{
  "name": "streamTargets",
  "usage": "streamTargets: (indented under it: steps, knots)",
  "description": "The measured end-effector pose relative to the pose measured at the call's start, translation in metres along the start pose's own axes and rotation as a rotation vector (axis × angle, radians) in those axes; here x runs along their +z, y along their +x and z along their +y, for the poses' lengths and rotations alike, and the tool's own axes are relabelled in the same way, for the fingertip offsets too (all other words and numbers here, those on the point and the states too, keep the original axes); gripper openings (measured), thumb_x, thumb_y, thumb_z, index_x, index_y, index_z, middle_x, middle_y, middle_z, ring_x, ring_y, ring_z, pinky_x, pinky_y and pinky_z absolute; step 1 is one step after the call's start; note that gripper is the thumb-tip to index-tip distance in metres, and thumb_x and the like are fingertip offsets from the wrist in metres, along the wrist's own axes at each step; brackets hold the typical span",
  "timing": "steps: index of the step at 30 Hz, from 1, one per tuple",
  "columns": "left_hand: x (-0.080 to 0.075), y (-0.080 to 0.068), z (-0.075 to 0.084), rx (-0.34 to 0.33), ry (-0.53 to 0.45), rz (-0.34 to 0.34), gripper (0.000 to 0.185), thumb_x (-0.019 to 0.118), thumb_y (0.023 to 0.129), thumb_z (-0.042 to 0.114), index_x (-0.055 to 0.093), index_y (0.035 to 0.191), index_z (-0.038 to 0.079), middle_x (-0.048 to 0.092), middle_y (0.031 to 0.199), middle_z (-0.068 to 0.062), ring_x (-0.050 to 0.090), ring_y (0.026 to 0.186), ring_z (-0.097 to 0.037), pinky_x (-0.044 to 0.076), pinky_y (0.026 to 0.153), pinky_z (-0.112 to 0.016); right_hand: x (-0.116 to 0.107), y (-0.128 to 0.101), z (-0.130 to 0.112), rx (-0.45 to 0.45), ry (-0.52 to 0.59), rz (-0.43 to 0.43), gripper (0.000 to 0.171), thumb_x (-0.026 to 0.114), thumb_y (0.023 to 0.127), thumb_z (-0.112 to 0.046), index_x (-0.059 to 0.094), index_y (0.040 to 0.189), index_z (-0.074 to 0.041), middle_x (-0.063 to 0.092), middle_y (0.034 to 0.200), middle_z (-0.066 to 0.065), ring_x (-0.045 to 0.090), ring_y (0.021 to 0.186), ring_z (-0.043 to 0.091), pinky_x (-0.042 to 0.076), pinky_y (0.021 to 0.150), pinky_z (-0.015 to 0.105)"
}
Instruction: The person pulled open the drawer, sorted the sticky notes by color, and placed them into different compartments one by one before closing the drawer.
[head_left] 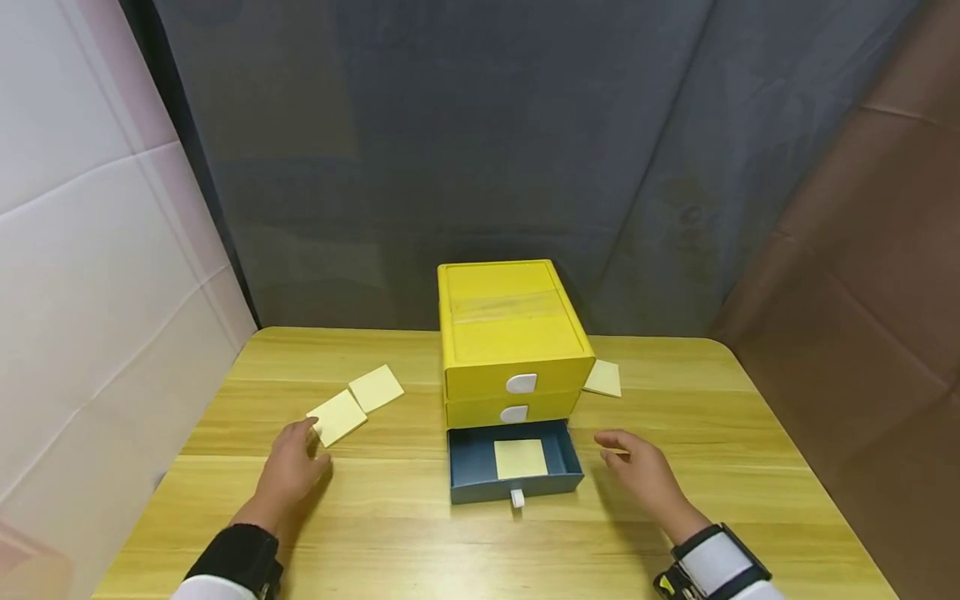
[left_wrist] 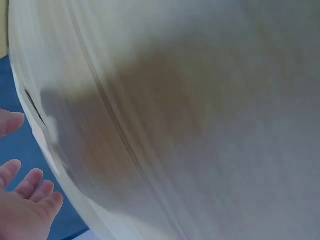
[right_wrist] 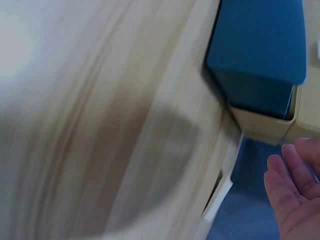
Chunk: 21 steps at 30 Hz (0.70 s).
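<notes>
In the head view, my left hand (head_left: 288, 471) is at the left, its fingertips over the near-left corner of a pale yellow sticky note pad (head_left: 339, 418). Whether they touch it I cannot tell. The left wrist view shows that hand (left_wrist: 27, 195) with thumb and fingers apart and nothing between them. A second sticky note pad (head_left: 377, 388) lies just beyond the first. My right hand (head_left: 647, 477), fingers slightly bent and holding nothing, hovers right of a pulled-out dark blue drawer (head_left: 472, 492). Inside that drawer lies another sticky note pad (head_left: 521, 459).
The yellow drawer box (head_left: 510, 325) stands mid-table with two upper drawers closed, each with a white pull tab. Partly hidden behind its right side is one more sticky note pad (head_left: 604, 379). A dark grey curtain (head_left: 450, 167) hangs behind the wooden table (head_left: 390, 533).
</notes>
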<state>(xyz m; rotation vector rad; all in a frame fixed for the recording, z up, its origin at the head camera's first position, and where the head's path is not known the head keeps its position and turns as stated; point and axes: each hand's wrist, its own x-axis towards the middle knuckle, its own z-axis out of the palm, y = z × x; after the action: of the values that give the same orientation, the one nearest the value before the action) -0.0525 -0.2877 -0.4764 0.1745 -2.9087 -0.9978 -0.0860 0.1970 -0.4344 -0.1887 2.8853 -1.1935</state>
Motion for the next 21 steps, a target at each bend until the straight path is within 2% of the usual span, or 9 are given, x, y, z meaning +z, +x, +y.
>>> streamTargets:
  steps: [4,12,21]
  knots:
    - [0.001,0.009,-0.005,0.012,0.015,-0.007,0.063,0.064,0.082,0.006,0.037,0.135,-0.014,0.038,0.134,-0.039,0.037,0.125,-0.054,0.035,0.103,-0.063,-0.005,-0.001,0.011,0.015,-0.022,0.027,0.028,0.059,0.092,-0.001,0.063,0.119,0.003,0.064,0.119,0.022,0.061,0.107,0.037,0.054,0.086,0.044]
    - [-0.003,0.022,-0.013,0.041,0.008,-0.036,0.072,0.070,0.078,0.008,0.035,0.137,-0.014,0.034,0.135,-0.039,0.034,0.124,-0.056,0.033,0.103,-0.065,-0.012,-0.005,0.023,0.028,-0.069,0.027,0.030,0.060,0.093,-0.004,0.061,0.122,0.003,0.061,0.121,0.024,0.058,0.110,0.039,0.053,0.087,0.048]
    - [-0.004,0.034,-0.014,0.090,0.026,-0.071,0.075,0.076,0.075,0.010,0.037,0.134,-0.015,0.039,0.132,-0.040,0.037,0.120,-0.055,0.035,0.100,-0.066,-0.015,-0.008,0.030,0.015,-0.157,0.009,0.034,0.063,0.091,-0.008,0.061,0.123,0.002,0.057,0.124,0.026,0.055,0.113,0.043,0.047,0.091,0.058]
